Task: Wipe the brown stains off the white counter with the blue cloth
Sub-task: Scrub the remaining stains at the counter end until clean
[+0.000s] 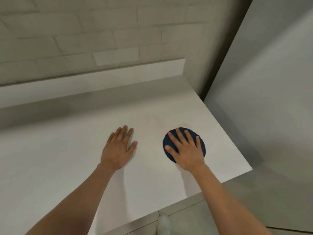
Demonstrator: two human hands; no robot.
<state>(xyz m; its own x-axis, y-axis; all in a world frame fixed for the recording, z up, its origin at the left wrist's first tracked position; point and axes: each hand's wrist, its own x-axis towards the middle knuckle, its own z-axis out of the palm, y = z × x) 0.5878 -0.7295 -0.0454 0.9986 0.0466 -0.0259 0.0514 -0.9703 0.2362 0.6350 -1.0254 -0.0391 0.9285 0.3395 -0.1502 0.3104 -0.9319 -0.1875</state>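
White counter (67, 158) fills the middle and lower left of the frame, ending in a corner at the right. A dark blue cloth (168, 141), bunched into a rounded pad, lies on it right of centre, near that right edge. The right hand (188, 151) lies flat on top of the cloth, fingers straight and spread, pressing down rather than grasping it; the cloth shows around the fingertips and beside the thumb. A faint brown stain (183, 124) sits on the counter just above the cloth's upper edge, and a paler brown streak (158, 118) lies a little up and left of it. The left hand (118, 148) rests palm-down on the bare counter at centre, fingers straight and close together, holding nothing, well apart from the cloth. Pale brick-pattern wall tiles (84, 31) cover the upper left, and a grey panel (271, 82) stands at the right. At the bottom edge, a light shoe (163, 224) shows on the floor.
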